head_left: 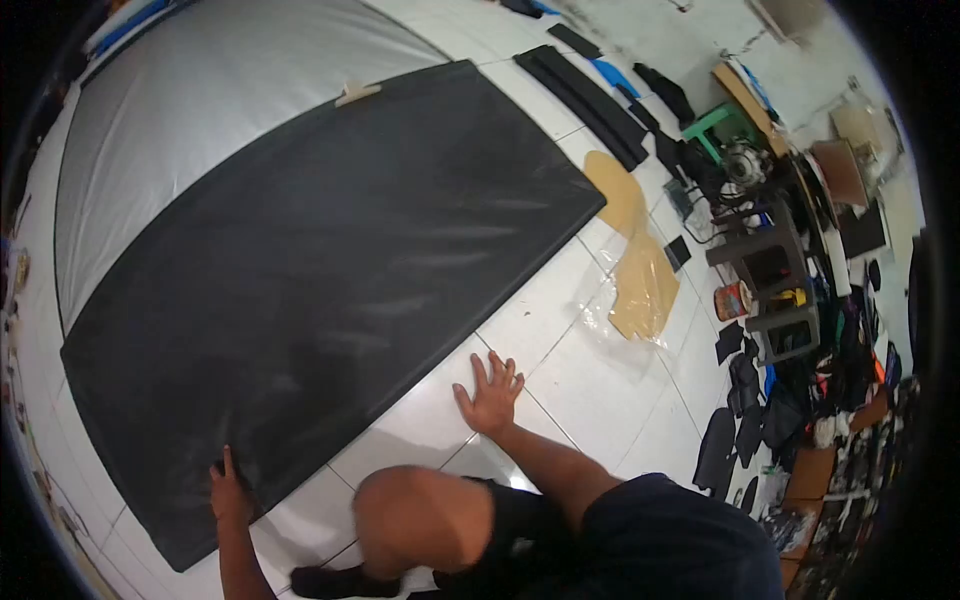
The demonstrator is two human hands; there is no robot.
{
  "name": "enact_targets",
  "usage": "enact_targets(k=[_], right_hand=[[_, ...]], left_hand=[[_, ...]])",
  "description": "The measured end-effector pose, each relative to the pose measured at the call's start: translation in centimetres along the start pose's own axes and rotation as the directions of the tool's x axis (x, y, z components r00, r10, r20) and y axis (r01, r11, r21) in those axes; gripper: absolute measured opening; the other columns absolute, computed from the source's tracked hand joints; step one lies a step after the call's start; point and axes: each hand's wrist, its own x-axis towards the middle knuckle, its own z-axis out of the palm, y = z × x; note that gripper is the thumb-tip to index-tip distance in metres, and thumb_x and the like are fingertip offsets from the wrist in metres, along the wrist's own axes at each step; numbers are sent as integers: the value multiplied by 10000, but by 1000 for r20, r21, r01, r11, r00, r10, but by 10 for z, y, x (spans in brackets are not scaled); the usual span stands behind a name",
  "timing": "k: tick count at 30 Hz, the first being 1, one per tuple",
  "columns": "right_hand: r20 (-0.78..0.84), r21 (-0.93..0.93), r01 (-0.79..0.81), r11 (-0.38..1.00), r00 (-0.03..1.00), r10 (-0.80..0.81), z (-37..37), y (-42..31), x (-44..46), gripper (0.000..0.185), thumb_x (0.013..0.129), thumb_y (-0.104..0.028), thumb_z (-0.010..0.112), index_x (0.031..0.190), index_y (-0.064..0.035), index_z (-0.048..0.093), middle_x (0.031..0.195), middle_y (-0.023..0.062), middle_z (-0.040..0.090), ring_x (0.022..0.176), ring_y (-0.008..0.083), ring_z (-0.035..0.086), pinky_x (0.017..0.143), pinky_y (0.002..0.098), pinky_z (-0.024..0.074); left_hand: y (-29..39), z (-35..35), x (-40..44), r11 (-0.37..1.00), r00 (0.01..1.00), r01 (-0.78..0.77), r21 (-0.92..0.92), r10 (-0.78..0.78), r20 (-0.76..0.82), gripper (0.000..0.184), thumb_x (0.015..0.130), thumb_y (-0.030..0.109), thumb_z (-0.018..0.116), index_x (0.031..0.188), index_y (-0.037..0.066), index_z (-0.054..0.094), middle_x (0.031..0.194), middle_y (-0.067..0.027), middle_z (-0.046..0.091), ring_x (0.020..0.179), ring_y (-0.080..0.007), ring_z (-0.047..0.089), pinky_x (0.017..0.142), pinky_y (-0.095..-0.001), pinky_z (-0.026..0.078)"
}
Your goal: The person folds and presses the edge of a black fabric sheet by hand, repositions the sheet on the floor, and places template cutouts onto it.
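Note:
A large black padded panel point(330, 240) lies on the white tiled floor, over part of a grey sheet point(240, 80). My left hand point(230, 495) rests at the panel's lower left part, its index finger stretched out and the other fingers partly hidden. On the bare tiles just beyond the panel's near edge, my right hand point(490, 392) lies flat with its fingers spread, holding nothing. A small beige piece point(358, 93) sits at the panel's far edge.
Brown patterns point(645, 285) in clear plastic lie right of the panel. Beyond them are a dark stool point(780, 262), a green stool point(722, 130), a red can point(733, 301) and scattered black pieces point(715, 450). A long black strip point(585, 105) lies at the upper right.

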Motion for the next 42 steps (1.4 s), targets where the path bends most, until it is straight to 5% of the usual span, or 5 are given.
enact_targets(k=[3,9,23,29,42], right_hand=[[107,82,85,993,990,-93,-14,13,2,806,933,-615,618,1567,-160,416,1653,253,216,1476,571,154,1122,782,102],[559,164,316,935,751,-352,-130,131,72,420,982,-457,617,1168,-95,722,1105,163,742,1027,344,704,922,423,542],[-157,-231,-94,968,986,58,-181,346,403,227,833,-12,570,1030,5,682,1031,277,700,1056,442,679,921,489,553],[41,-447,-32,894,998,56,-168,407,468,497,851,-80,628,1335,-55,521,1225,244,647,1128,434,667,977,502,548],[-241,-476,-321,819,943,229,-204,445,467,199,973,-182,530,1070,-118,691,1089,114,731,995,315,722,843,503,549]], left_hand=[[-3,17,15,994,994,-27,-107,15,-111,999,829,28,749,1657,210,223,1599,-331,281,1363,-464,507,1110,-480,466],[11,-1,-2,990,994,-76,-117,66,-89,988,825,-43,710,1655,206,235,1588,-383,230,1327,-497,528,1103,-463,479],[-2,45,43,974,978,162,160,-137,-155,1151,767,54,800,1667,272,116,1604,-334,266,1449,-503,379,1157,-525,419],[142,42,4,964,763,8,-267,-178,-621,840,799,-57,602,1583,88,337,1588,-248,352,1465,-459,361,1201,-531,335],[472,4,-35,880,784,-441,-173,284,-552,680,979,384,655,1550,74,452,1637,-293,283,1526,-492,230,1239,-620,153]])
